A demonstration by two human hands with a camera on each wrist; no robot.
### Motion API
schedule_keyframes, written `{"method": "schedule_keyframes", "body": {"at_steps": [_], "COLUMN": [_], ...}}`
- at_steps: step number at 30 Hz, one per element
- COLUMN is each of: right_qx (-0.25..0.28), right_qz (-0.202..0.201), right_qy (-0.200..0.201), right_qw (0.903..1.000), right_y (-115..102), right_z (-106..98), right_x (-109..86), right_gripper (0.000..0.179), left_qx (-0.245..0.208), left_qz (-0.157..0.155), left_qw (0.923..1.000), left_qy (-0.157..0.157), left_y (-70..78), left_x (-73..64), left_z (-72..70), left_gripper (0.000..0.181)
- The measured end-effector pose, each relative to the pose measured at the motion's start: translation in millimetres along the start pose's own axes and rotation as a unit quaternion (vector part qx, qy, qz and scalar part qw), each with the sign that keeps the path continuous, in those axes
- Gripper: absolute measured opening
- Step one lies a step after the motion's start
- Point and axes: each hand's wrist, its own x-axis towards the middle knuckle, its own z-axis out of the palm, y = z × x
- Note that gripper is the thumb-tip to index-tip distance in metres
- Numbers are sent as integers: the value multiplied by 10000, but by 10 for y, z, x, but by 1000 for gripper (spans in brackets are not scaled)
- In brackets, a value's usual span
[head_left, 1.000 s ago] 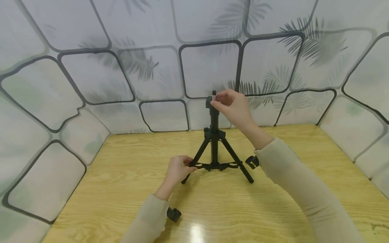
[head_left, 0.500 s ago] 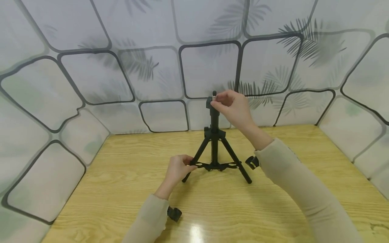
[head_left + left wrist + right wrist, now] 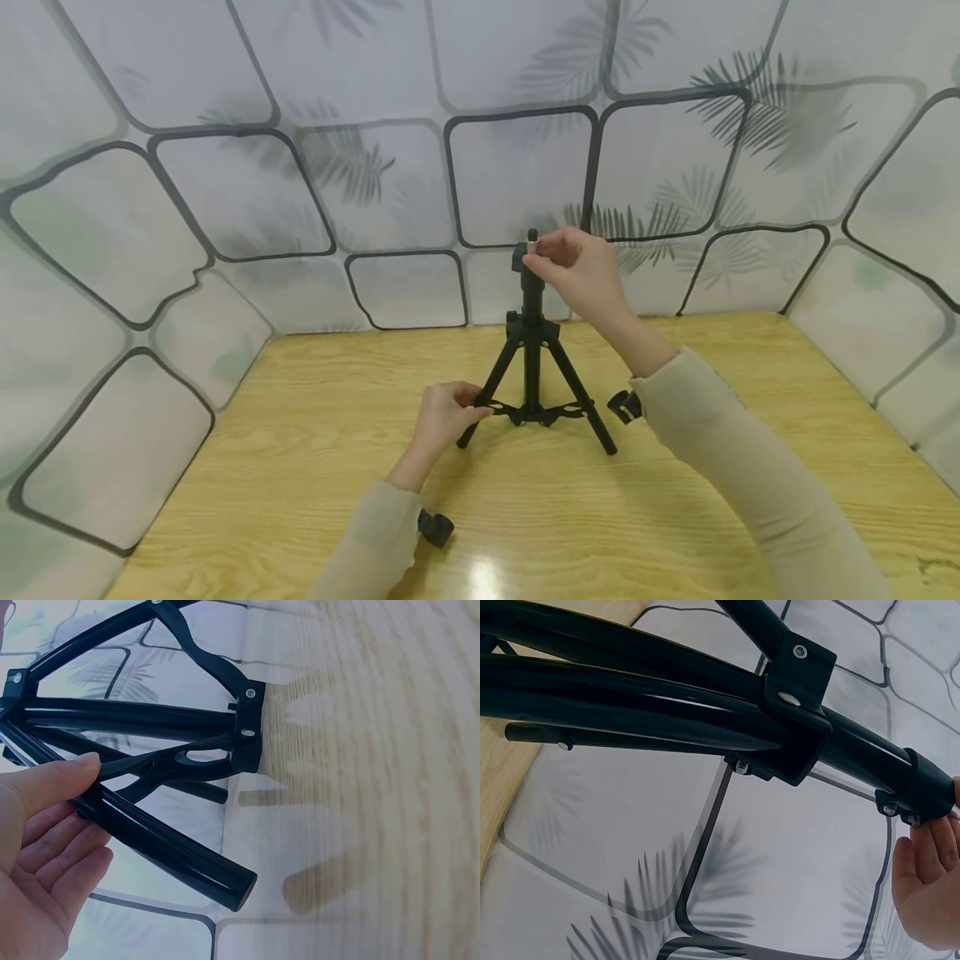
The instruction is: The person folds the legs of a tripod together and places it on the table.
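A small black tripod (image 3: 532,367) stands upright with its legs spread. My left hand (image 3: 442,417) holds its left leg (image 3: 172,844) between thumb and fingers, right where the brace joins it. In the left wrist view, that leg's end appears apart from its shadow on the tabletop. At the top, my right hand (image 3: 581,271) pinches the tripod's head, just below a small dark tip (image 3: 532,235). The right wrist view shows the fingers at the black collar (image 3: 926,787) of the centre column, with the thumb mostly out of frame.
The tripod is on a light wood table (image 3: 337,375). A pale curtain (image 3: 405,287) with dark outlines and leaf prints surrounds the back and sides. Black pieces stick out at the left wrist (image 3: 437,529) and the right wrist (image 3: 624,406).
Both front feet of the tripod have shifted slightly inward, so they look closer together in the head view. The left hand has moved a little right with its leg; both hands keep their grip.
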Motion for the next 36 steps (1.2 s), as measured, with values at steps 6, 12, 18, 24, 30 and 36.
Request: {"method": "schedule_keyframes", "body": {"at_steps": [6, 12, 18, 24, 30, 36], "right_qx": [-26, -19, 26, 77, 136, 123], "right_qz": [-71, -62, -32, -86, -76, -130], "right_qy": [60, 82, 137, 176, 231, 228], "right_qw": [10000, 9999, 9999, 9998, 9996, 9996], "right_y": [0, 0, -9, -10, -11, -10], "right_z": [4, 1, 7, 9, 21, 25], "right_x": [-9, -15, -33, -44, -47, -46], "right_gripper": [29, 29, 28, 27, 26, 27], "left_qx": [-119, -139, -73, 6, -51, -87], "left_qz": [-13, -17, -96, -64, -50, -69], "left_qw": [9999, 9999, 9999, 10000, 10000, 9999], "left_qy": [6, 57, 24, -20, -61, -59], "left_y": [-3, 7, 30, 35, 38, 58], "left_x": [6, 16, 21, 46, 61, 72], "left_z": [5, 17, 16, 21, 21, 17], "left_gripper": [25, 26, 25, 25, 27, 27]}}
